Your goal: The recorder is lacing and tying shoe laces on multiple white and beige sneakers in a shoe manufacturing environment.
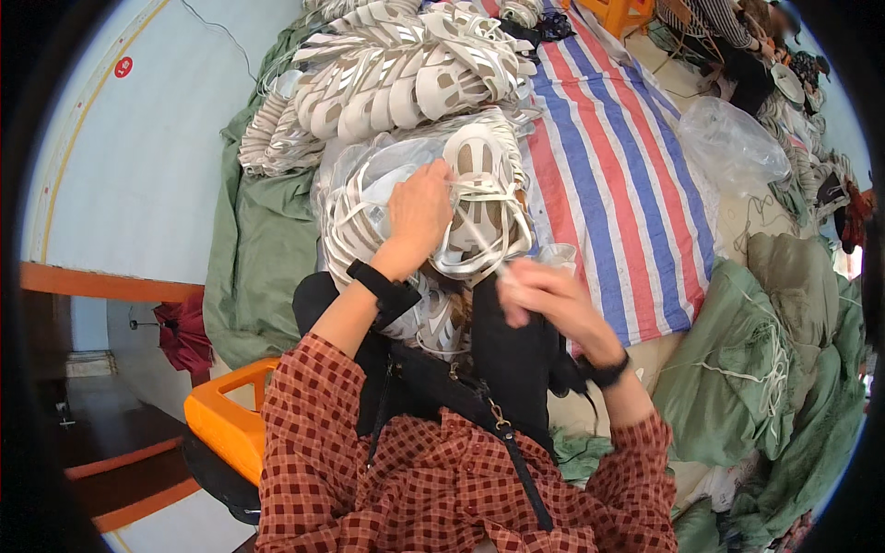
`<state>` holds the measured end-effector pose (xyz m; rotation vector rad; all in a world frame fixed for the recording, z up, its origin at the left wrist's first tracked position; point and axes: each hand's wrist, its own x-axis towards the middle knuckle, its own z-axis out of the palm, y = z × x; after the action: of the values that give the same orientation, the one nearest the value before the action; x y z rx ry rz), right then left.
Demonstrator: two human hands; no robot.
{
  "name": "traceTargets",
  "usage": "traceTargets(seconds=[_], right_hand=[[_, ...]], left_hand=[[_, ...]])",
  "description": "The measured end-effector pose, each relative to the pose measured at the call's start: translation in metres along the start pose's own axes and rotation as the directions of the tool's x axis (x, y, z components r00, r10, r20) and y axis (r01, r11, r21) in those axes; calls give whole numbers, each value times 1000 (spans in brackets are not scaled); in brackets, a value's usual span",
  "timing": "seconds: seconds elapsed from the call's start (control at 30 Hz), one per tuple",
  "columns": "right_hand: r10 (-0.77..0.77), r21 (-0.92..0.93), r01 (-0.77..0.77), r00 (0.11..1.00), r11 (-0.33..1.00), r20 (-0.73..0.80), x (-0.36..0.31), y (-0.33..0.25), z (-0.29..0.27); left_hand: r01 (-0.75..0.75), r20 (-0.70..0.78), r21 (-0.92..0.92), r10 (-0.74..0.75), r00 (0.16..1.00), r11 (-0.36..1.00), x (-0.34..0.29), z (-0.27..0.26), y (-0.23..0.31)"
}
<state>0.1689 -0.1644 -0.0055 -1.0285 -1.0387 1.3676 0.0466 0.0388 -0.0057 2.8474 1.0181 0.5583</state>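
A beige and white shoe upper with a loose white shoelace lies in front of me, over a clear plastic bag. My left hand is closed at the left edge of this upper, its fingertips partly hidden. To the lower right, my right hand is closed on the lace, which runs taut back toward the eyelets. Motion smears the right fingers a little. More shoe uppers with looped laces lie under and beside my left hand, and others rest between my knees.
Beyond my hands, stacked rows of similar uppers are piled up. A red, white and blue striped sheet spreads to the right, near a clear plastic bag and green sacks. An orange plastic stool stands at left. Another person sits far right.
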Motion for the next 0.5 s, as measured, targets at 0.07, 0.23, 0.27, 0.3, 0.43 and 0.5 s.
traceTargets(seconds=[0.07, 0.23, 0.27, 0.3, 0.43, 0.5], right_hand=[[-71, 225, 159, 932, 961, -355, -74, -15, -20], [-194, 301, 853, 411, 426, -890, -239, -27, -115], [-250, 300, 813, 466, 498, -848, -261, -17, -131], [-200, 274, 830, 410, 485, -890, -284, -7, -145], [-60, 146, 691, 265, 708, -962, -366, 26, -189], [-66, 98, 655, 221, 749, -973, -400, 37, -206]], left_hand=[[166, 48, -548, -167, 985, 820, 5, -3, -1], [293, 222, -901, -240, 945, 320, 16, -7, -10], [360, 321, -901, -187, 929, 242, 15, -6, -12], [396, 377, -903, -132, 917, 168, 14, -5, -14], [332, 372, -758, -47, 927, 561, 2, 9, -12], [314, 309, -732, -115, 944, 604, -2, 14, -5]])
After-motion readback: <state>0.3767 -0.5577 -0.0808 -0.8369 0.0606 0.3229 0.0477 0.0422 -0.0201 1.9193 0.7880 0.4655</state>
